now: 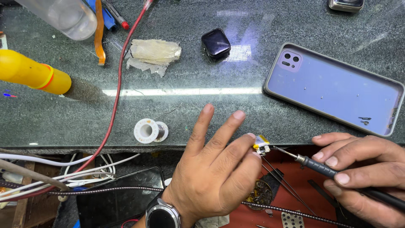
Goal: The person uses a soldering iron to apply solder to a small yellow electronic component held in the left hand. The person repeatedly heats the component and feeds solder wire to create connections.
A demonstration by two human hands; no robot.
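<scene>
Far left, on the dark stone worktop (253,105): yellow bottle (31,71) lying on its side, with a clear plastic container (63,14) above it. An orange strip (99,33) and a red cable (116,97) run down toward the bundle of white wires (63,169) at the bench edge. Next: wad of yellowish tape (154,51); small white solder spool (149,131) near the front edge; dark square smartwatch body (215,42) farther back.

Centre: left hand (215,173), wristwatch (162,215) on the wrist, index and middle fingers stretched out flat, the remaining fingertips pinched shut on a small yellow-and-white component (261,145) held just over the front edge of the worktop.

Right of it: soldering iron (320,166), its tip touching the component. Right hand (365,173) wrapped closed around the iron's dark handle.

Above the right hand: lilac phone (333,88), back up, in a grey case, with tiny screws (365,120) resting on it.

Below: red mat (295,185) and a braided metal hose (126,191).
</scene>
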